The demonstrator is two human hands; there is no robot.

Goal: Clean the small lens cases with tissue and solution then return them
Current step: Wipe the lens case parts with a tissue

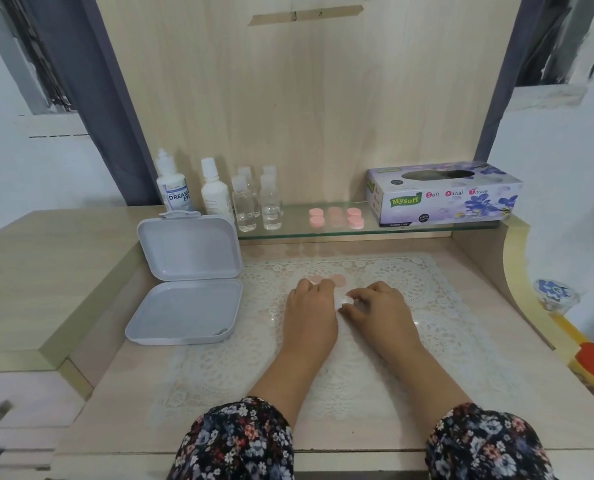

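1. Both hands lay at centre frame on the lace mat (375, 344) that covered the bench (122, 403). The left hand (311, 315) had its fingers curled, tips at two pink lens-case pieces (337, 280) lying on the mat just above it. Whether that grip pinched one of them I could not tell.
2. The right hand (380, 311) had fingers curled around a small white item (344, 301), seemingly a wad of tissue or a case part; too small to tell which.
3. Key relation: the white item sat between the two hands, at the right hand's fingertips and just right of the left hand's knuckles. The pink pieces lay up-frame, nearer the left hand. They are round, so no long axis.
4. More pink lens cases (336, 217) rested in two rows on the glass shelf (410, 229), upper centre, well apart from both hands, between the clear bottles (257, 206) and the tissue box (441, 194).
5. Solution bottles (191, 188) stood upper left; an open grey box (184, 278) lay left of the mat.
6. Judgement: wiping appeared under way; the shelf return was not yet done.
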